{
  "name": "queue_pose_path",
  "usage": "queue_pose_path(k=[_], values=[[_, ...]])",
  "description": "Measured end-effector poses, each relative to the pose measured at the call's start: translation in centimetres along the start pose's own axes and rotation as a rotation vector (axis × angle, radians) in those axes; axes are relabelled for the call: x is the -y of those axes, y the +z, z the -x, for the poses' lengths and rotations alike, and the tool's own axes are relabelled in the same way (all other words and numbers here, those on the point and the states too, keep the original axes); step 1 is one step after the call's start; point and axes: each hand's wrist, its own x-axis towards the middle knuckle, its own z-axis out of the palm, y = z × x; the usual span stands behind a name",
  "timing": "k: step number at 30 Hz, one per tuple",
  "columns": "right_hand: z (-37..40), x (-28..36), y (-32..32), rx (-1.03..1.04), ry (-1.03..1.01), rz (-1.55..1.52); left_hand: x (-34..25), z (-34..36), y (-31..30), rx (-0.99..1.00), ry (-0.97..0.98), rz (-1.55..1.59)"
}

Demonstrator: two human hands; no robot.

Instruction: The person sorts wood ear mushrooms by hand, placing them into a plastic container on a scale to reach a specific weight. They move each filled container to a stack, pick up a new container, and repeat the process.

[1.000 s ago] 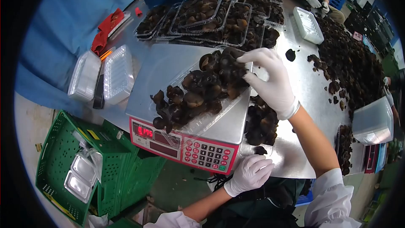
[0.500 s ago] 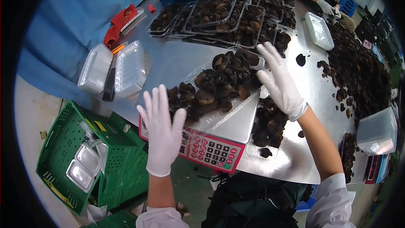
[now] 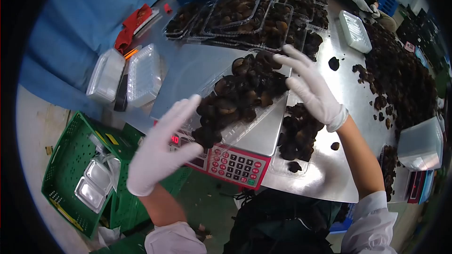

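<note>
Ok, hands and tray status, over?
Left hand and right hand open, at opposite ends of heaped tray. Tray on scale. Left hand partly hides display.

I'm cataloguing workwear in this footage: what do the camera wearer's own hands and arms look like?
The left hand and right hand wear matching thin white gloves ending at the wrists. Bare forearms show between these and loose, wrinkled white sleeves. I see no markings.
</note>
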Motion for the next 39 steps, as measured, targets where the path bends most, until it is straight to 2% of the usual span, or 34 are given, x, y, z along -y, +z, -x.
queue_pose_path(k=[3, 5, 7, 9, 10, 14, 15, 17, 19, 21, 23, 24, 25, 27, 28, 30, 32, 33, 35, 37, 38, 39], values=[[0.6, -0.6, -0.7, -0.169, 0.063, -0.023, 0.2, 0.8, -2.7, -0.212, -0.127, 0.166], [1.3, -0.8, -1.1, -0.161, 0.127, -0.124, 0.7, 0.7, -3.4, -0.355, -0.060, 0.119], [1.8, -0.7, -1.3, -0.169, 0.108, -0.083, 1.3, 0.6, -4.0, -0.430, -0.078, 0.115], [2.4, -1.0, -1.3, -0.146, 0.153, -0.143, 1.6, 0.2, -4.3, -0.455, -0.099, 0.117], [2.7, -1.1, -1.4, -0.139, 0.137, -0.071, 1.7, 0.1, -4.3, -0.470, -0.111, 0.123], [2.3, -0.6, -1.0, -0.153, 0.112, -0.014, 2.1, -1.7, -2.3, -0.449, -0.080, 0.161], [1.6, -0.7, -0.5, -0.145, 0.093, -0.056, 2.1, -2.2, -1.8, -0.411, -0.033, -0.017], [0.3, -0.3, 0.0, -0.126, 0.071, -0.035, 2.6, -3.5, -0.5, -0.315, 0.191, -0.282], [-1.2, -1.3, 1.3, -0.144, -0.051, -0.002, 3.0, -4.5, 0.7, -0.207, 0.270, -0.244], [-2.5, -1.0, 1.9, -0.147, -0.106, 0.118, 2.9, -4.7, 1.4, -0.152, 0.266, -0.258], [-3.3, -0.7, 2.0, 0.017, 0.002, 0.145, 1.9, -4.2, 1.5, -0.187, 0.249, -0.294], [-3.2, -0.4, 2.3, 0.010, -0.029, 0.147, 1.4, -3.8, 1.5, -0.271, 0.257, -0.318], [-3.1, -0.5, 2.6, 0.005, -0.058, 0.146, 1.5, -3.6, 1.6, -0.272, 0.270, -0.318], [-3.3, -1.1, 2.7, -0.012, -0.039, 0.135, 2.1, -3.3, 1.8, -0.259, 0.081, -0.184], [-3.8, -1.7, 2.7, 0.016, -0.037, 0.106, 2.6, -3.6, 2.4, -0.317, 0.129, -0.194], [-4.3, -1.9, 2.5, 0.044, -0.030, 0.079, 2.4, -3.6, 2.9, -0.315, 0.105, -0.173], [-4.9, -1.0, 2.3, 0.009, -0.080, 0.215, 2.5, -3.7, 3.1, -0.316, 0.083, -0.152], [-5.3, -1.0, 2.4, 0.009, -0.078, 0.219, 2.8, -3.8, 3.2, -0.332, 0.141, -0.181], [-6.2, -1.3, 2.4, 0.063, -0.049, -0.088, 2.8, -3.9, 3.1, -0.351, 0.205, -0.209], [-6.2, -1.4, 1.6, 0.042, -0.056, -0.075, 2.4, -3.3, 2.6, -0.431, 0.183, -0.178], [-6.2, -1.5, 1.3, -0.013, 0.024, -0.163, 2.6, -2.9, 2.1, -0.467, 0.188, -0.191], [-6.3, -1.3, 1.2, -0.067, 0.104, -0.252, 2.7, -2.3, 1.8, -0.490, 0.108, -0.070]])
